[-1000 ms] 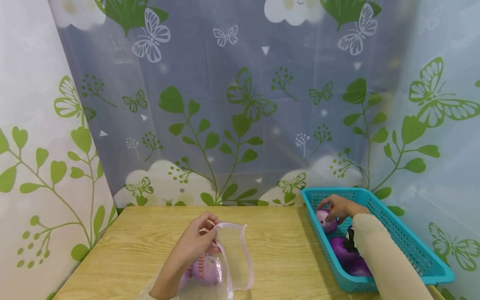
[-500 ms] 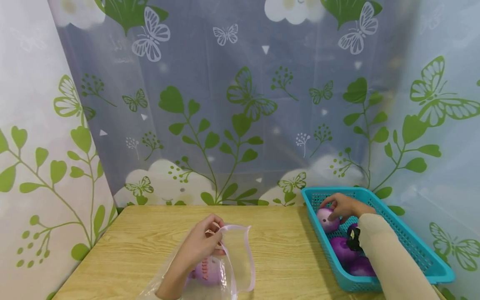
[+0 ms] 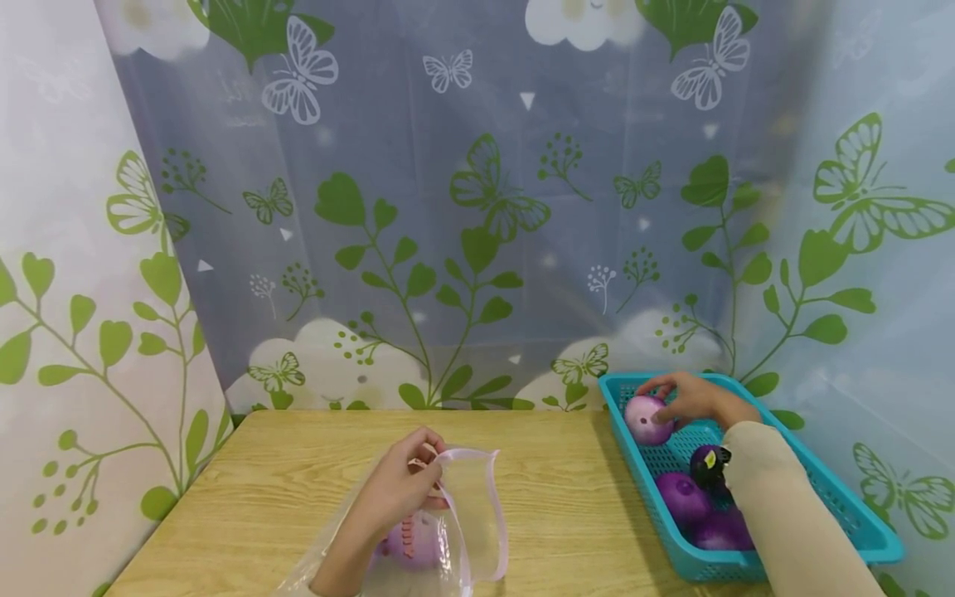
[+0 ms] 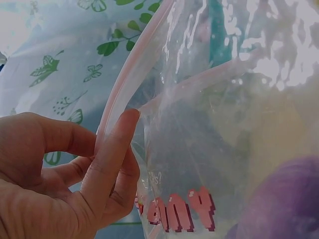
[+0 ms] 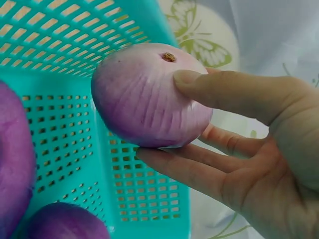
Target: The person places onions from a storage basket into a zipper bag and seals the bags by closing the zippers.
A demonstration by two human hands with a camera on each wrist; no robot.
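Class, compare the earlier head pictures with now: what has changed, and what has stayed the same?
The right hand, gripping an onion, has moved up the head view with it. The left hand and bag have shifted slightly right. Both grips, the basket and its darker onions stayed as they were.

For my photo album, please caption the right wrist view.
Right hand gripping a purple-and-pale, onion-like ball at a turquoise basket.

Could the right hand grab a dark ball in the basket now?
Probably not: the right hand grips the pale onion. Once free, it likely could: the basket is open on top and a dark ball lies near.
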